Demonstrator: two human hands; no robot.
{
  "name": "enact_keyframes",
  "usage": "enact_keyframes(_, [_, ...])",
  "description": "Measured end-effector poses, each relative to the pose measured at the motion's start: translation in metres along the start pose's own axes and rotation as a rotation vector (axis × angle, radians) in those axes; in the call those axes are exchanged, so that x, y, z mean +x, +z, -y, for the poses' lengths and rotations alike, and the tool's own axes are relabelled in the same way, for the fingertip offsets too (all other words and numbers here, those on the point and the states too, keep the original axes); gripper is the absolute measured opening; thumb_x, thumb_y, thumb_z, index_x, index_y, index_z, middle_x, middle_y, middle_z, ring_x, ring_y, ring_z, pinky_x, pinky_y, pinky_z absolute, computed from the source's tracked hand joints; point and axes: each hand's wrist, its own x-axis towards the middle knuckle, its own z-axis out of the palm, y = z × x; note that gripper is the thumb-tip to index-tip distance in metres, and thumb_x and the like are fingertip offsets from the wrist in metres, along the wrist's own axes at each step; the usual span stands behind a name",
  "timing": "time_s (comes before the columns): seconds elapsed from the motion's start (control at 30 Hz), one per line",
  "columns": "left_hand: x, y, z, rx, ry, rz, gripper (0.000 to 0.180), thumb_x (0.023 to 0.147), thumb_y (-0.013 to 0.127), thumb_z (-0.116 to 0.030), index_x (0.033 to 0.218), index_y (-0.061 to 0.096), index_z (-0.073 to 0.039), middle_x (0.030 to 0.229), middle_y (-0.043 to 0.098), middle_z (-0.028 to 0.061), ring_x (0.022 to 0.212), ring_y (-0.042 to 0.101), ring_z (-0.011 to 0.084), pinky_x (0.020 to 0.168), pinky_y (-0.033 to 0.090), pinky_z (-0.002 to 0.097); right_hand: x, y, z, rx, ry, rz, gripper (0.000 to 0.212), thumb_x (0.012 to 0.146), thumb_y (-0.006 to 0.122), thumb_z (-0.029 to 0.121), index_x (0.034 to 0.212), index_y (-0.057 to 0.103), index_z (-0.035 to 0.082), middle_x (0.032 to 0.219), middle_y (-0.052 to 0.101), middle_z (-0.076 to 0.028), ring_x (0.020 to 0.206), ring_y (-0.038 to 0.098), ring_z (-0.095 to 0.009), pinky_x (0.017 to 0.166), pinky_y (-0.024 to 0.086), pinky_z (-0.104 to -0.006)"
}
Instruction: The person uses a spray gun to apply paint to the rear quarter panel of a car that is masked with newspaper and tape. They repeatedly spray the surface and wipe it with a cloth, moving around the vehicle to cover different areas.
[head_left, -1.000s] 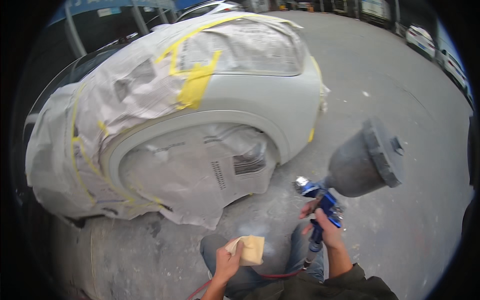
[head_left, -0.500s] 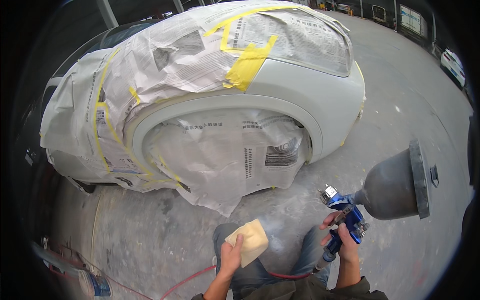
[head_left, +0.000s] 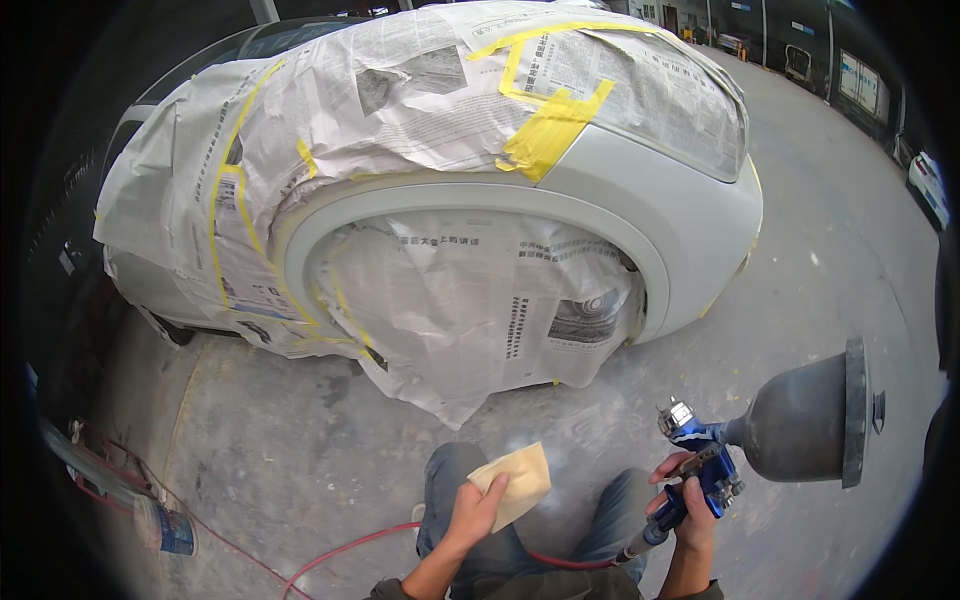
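My left hand grips a folded pale-yellow cloth, thumb on top, above my left knee. In my right hand is a blue spray gun with a dark grey cup on it, tilted to the right. A red air hose runs from the gun's handle across my lap to the lower left. Ahead of both hands stands a car whose pale fender is bare. Newspaper covers the wheel opening, and yellow tape holds more paper on the panels above.
On the grey concrete floor, a bucket stands at the lower left beside a reddish metal frame. A white car is at the far right edge. Equipment lines the back wall at the upper right.
The car has shifted rightward in view as the head turned slightly left. Both hands still hold the cloth and spray gun, with the gun a little lower and farther right in view.
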Motion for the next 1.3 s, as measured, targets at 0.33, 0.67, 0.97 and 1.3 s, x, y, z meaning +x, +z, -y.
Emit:
enact_keyframes(0.33, [0.006,0.007,0.02,0.069,-0.025,-0.023,0.03,0.097,0.056,-0.018,0.114,0.063,0.005,0.103,0.068,0.0064,0.094,0.06,0.0117,0.082,0.047,0.027,0.014,-0.014,-0.004,0.017,-0.136,-0.16,0.043,0.091,0.057,0.03,0.112,0.047,-0.007,0.097,0.054,-0.017,0.084,0.062,-0.021,0.045,0.058,-0.0294])
enact_keyframes(0.67, [0.021,0.022,0.017,0.094,-0.007,-0.055,0.03,0.095,0.055,-0.018,0.109,0.064,0.007,0.093,0.069,0.0092,0.087,0.062,0.0133,0.077,0.048,0.0282,0.017,-0.032,-0.016,0.053,-0.016,-0.156,0.047,0.089,0.061,0.029,0.117,0.048,-0.007,0.1,0.057,-0.018,0.088,0.064,-0.026,0.05,0.06,-0.0319])
enact_keyframes(0.97, [0.037,0.025,0.01,0.118,-0.032,-0.085,0.026,0.092,0.056,-0.012,0.11,0.064,0.006,0.097,0.068,0.0092,0.088,0.062,0.015,0.078,0.048,0.0282,0.026,-0.051,0.01,0.294,0.007,-0.148,0.065,0.085,0.067,0.029,0.135,0.037,0.002,0.102,0.059,-0.017,0.091,0.063,-0.027,0.057,0.059,-0.0325])
enact_keyframes(1.3, [0.064,0.011,0.003,0.419,0.084,-0.06,0.033,0.092,0.055,-0.021,0.109,0.063,0.006,0.098,0.067,0.0111,0.085,0.062,0.0207,0.075,0.05,0.0322,0.037,-0.107,-0.013,0.204,-0.094,-0.611,0.03,0.095,0.053,0.024,0.112,0.056,-0.001,0.099,0.061,-0.011,0.09,0.062,-0.019,0.051,0.057,-0.0302])
